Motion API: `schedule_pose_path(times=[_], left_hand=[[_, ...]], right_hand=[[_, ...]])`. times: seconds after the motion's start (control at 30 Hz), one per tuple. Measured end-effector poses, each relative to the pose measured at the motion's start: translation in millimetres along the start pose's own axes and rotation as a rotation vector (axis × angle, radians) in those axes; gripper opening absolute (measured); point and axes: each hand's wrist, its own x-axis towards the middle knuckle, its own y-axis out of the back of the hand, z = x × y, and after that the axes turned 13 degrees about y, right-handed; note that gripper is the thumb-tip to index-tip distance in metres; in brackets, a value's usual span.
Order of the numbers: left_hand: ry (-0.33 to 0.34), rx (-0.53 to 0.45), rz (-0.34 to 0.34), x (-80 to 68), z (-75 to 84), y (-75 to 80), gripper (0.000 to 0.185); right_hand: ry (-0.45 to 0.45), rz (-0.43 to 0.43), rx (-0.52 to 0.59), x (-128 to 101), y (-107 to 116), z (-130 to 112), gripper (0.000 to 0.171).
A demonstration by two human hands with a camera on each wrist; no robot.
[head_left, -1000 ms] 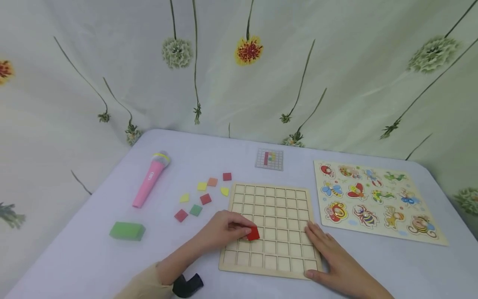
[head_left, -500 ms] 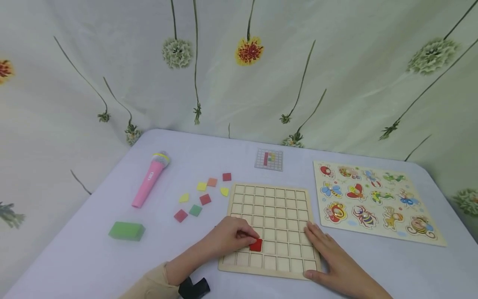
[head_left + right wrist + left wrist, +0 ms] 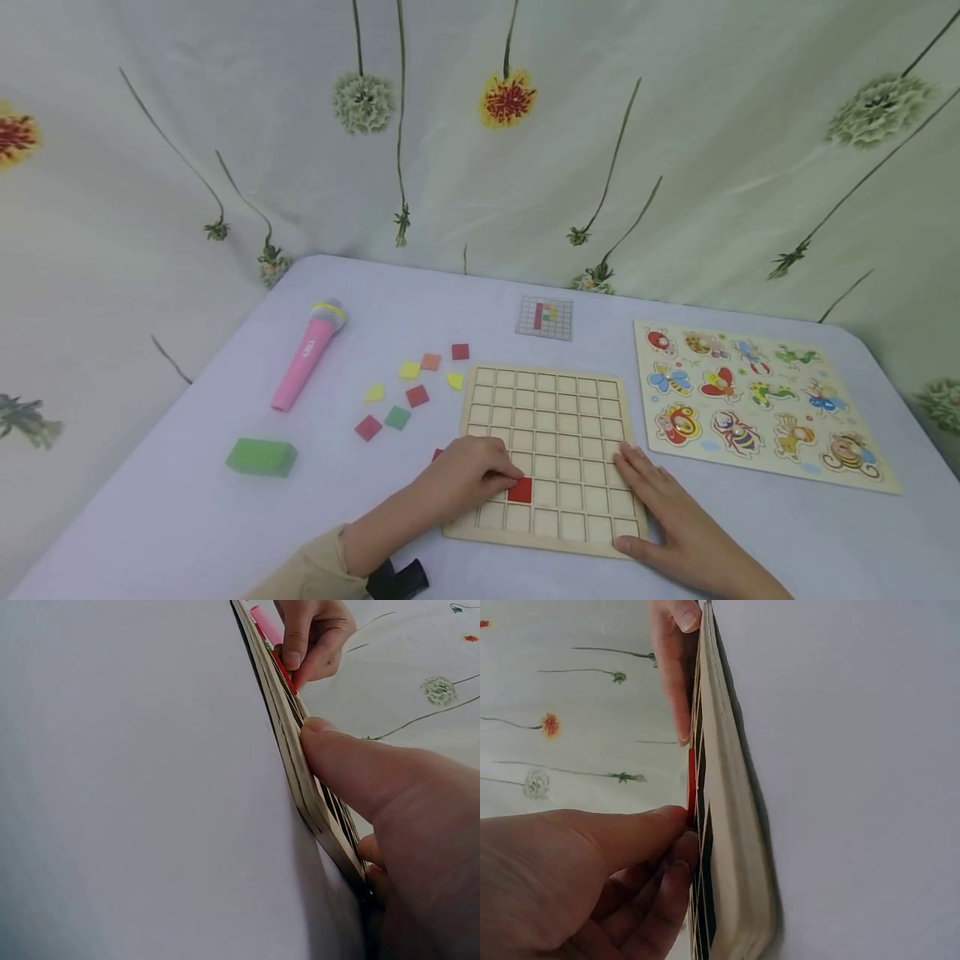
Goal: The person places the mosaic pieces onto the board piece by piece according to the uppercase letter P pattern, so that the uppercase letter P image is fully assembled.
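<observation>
One red tile [image 3: 520, 490] is pinched in the left grip [image 3: 471, 473], thumb and fingertip together on its edge. Position: over the wooden grid board [image 3: 546, 543], third column from the left, second row from the near side. In the left wrist view the tile's edge shows above the board's surface; I cannot tell whether it is seated in the cell. The right grip [image 3: 667, 518] holds nothing: fingers extended and lying on the board's right edge, thumb touching the near right corner.

Left of the board, loose on the bench [image 3: 150, 533]: more red squares [image 3: 368, 427], one green square [image 3: 397, 417], one orange square [image 3: 431, 362], and several yellow pieces [image 3: 409, 370], one of them curved. Further left lie a pink microphone [image 3: 303, 363] and a green block [image 3: 262, 457]. Beyond the board's far edge, a small pattern card [image 3: 545, 317], flat. Right of the board, well apart from the tile, an insect puzzle [image 3: 780, 462].
</observation>
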Motion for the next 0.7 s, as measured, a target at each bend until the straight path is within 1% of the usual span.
schedule_pose_path(times=[0.07,0.17,0.23,0.3,0.4,0.47,0.53,0.63,0.7], left_hand=[[-0.002,-0.018,0.018,0.1,-2.4,2.9,0.009],[0.032,-0.109,0.041,0.4,-12.5,13.9,0.009],[0.071,-0.181,0.045,-0.8,-23.5,24.1,0.01],[0.128,-0.236,0.046,-4.0,-35.1,34.2,0.011],[0.228,-0.275,0.036,-13.1,-49.7,45.8,0.012],[0.279,-0.266,0.024,-19.6,-56.5,50.7,0.013],[0.315,-0.221,0.013,-24.8,-61.8,52.8,0.015],[0.338,-0.104,0.01,-28.6,-66.2,52.2,0.021],[0.335,-0.038,0.014,-29.8,-67.3,50.9,0.024]], right_hand=[[0.002,0.002,0.002,0,-1,1,0.084],[0.008,0.006,0.002,-1,-3,1,0.083],[0.014,0.01,-0.002,-2,-3,2,0.083],[0.017,0.012,-0.003,-2,-4,2,0.083],[0.012,0.005,-0.002,-2,-4,1,0.083],[0.002,-0.006,0.002,-1,-3,1,0.083],[0.001,-0.008,0.002,-2,-3,1,0.083],[0.007,-0.002,0.006,-2,-2,0,0.084],[0.02,0.007,0.008,-1,-1,0,0.084]])
